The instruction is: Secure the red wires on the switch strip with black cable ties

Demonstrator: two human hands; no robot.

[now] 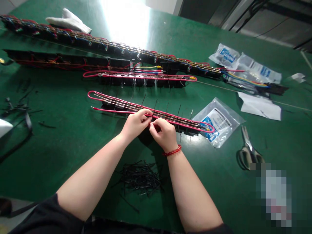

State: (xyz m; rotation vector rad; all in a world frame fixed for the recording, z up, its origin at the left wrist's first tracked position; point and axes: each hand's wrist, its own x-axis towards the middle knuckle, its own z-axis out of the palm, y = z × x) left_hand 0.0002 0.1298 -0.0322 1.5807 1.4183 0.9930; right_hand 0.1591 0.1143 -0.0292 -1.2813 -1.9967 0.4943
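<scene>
A long strip of black modules wired with red and pink leads [117, 104] lies across the green table [73, 136], several black cable ties standing up from it. My left hand [135, 125] and my right hand [163, 133] meet at its middle, fingers pinched together on the red wire bundle, probably around a cable tie too small to make out. A red bead bracelet [172, 151] is on my right wrist. A loose heap of black cable ties [140, 177] lies between my forearms.
More wired strips [138, 78] [102, 44] lie farther back. Plastic bags [216, 122] [246, 65], white paper [259, 105] and scissors [248, 151] are on the right. A white glove [68, 21] lies far left, cut tie scraps [19, 107] at the left.
</scene>
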